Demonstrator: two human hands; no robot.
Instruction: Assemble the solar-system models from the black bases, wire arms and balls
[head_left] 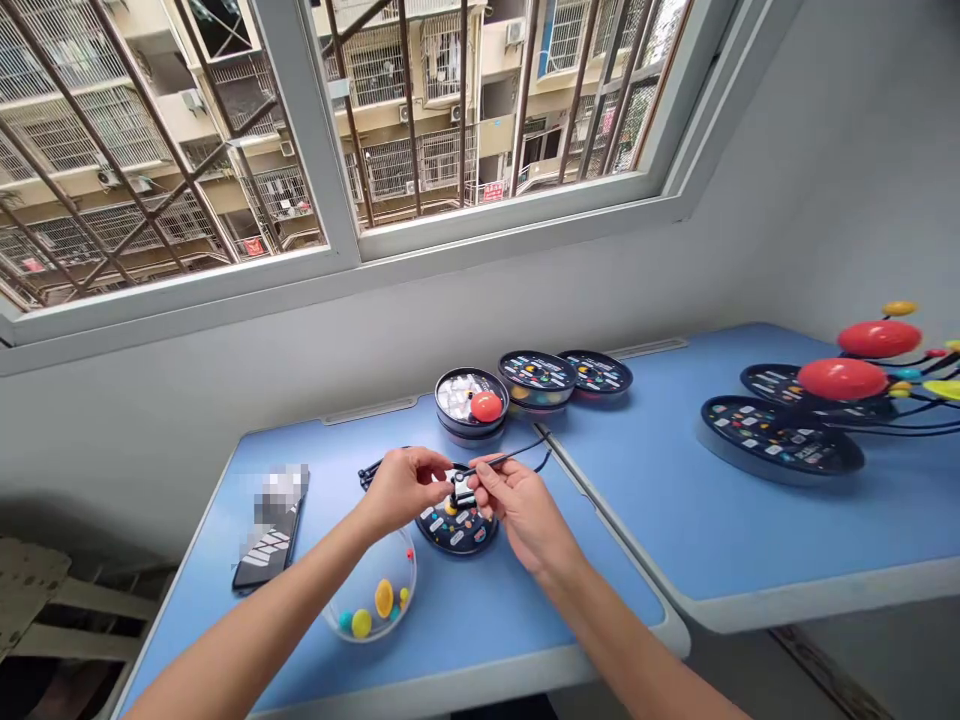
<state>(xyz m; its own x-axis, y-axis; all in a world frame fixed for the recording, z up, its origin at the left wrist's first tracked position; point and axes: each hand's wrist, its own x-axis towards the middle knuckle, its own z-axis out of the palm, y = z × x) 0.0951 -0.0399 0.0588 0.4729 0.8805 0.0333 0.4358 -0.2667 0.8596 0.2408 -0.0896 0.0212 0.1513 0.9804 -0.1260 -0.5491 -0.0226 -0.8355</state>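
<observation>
Could drop or twist the black rod (519,452) if pinching too near its ringed end, because of the long free length. Could also spill the loose balls (361,623) by catching the clear bowl (414,580) under the left forearm (307,580). Pinching the rod in a closed grip with the right hand (523,508), above the printed disc (459,542) on the blue counter (480,625). Nearly closed with the left hand (400,490) beside the small post (453,494); cannot tell whether pinching it.

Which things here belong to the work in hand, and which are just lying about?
In the work:
- right hand, holding black rod
- left hand
- disc base beneath
- probably tub of balls

Apparently just lying about:
- phone
- stacked discs
- two built models
</observation>
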